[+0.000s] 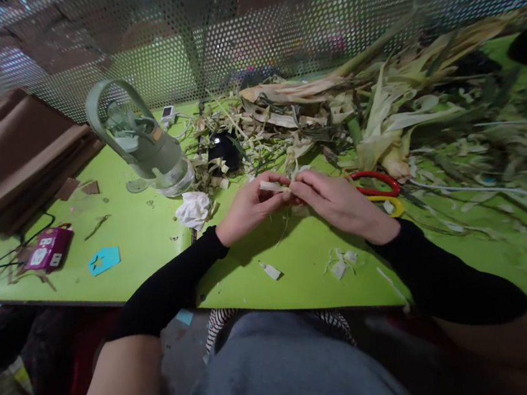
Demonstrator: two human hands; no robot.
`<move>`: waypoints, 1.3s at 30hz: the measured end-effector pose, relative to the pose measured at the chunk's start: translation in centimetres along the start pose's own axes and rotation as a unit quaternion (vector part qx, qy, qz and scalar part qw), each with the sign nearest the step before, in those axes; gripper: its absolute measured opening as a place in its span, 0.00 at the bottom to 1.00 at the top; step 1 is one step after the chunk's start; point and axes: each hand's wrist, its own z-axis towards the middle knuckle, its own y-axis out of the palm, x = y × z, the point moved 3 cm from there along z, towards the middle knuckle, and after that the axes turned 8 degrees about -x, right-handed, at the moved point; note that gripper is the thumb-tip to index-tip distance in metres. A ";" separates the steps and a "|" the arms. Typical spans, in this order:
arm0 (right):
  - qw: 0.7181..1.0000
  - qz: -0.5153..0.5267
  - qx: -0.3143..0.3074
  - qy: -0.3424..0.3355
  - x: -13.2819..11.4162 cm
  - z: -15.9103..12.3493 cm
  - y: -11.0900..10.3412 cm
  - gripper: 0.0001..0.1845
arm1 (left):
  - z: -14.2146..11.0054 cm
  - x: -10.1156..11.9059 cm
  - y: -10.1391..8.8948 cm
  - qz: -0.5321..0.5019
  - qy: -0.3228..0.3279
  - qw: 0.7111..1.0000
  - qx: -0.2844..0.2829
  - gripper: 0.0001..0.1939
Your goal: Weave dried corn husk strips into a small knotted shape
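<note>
Close together over the green table [251,283], my two hands pinch a pale strip of corn husk [272,187]. My left hand [251,206] has it between thumb and fingers, with one flat end sticking out above them. The fingertips of my right hand [330,202] are closed on its other side, where the husk is mostly hidden. Just right of that hand lie scissors with a red and a yellow handle loop [379,182]; their blades are not visible. Small husk scraps [341,262] lie on the table below my hands.
Behind my hands spreads a heap of dried husks [300,110], with corn husk bundles [390,121] at right. A green bottle [151,148] and crumpled tissue [193,209] stand left. Farther left are a purple box [49,248] and brown paper [13,161]. A perforated screen [192,37] borders the back.
</note>
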 end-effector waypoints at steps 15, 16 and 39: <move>0.992 -0.004 0.123 -0.026 -0.3 -0.3 0.8 0.18 | -0.4 1.7 1.0 0.084 -0.048 0.995 0.014 0.11; 0.992 -0.004 0.127 -0.026 -0.3 -0.3 0.8 0.19 | -0.5 2.0 1.0 0.101 -0.038 0.994 0.019 0.11; 0.991 0.074 0.110 -0.008 0.0 -0.1 0.8 0.20 | -0.2 1.2 0.9 0.135 -0.013 0.991 -0.006 0.12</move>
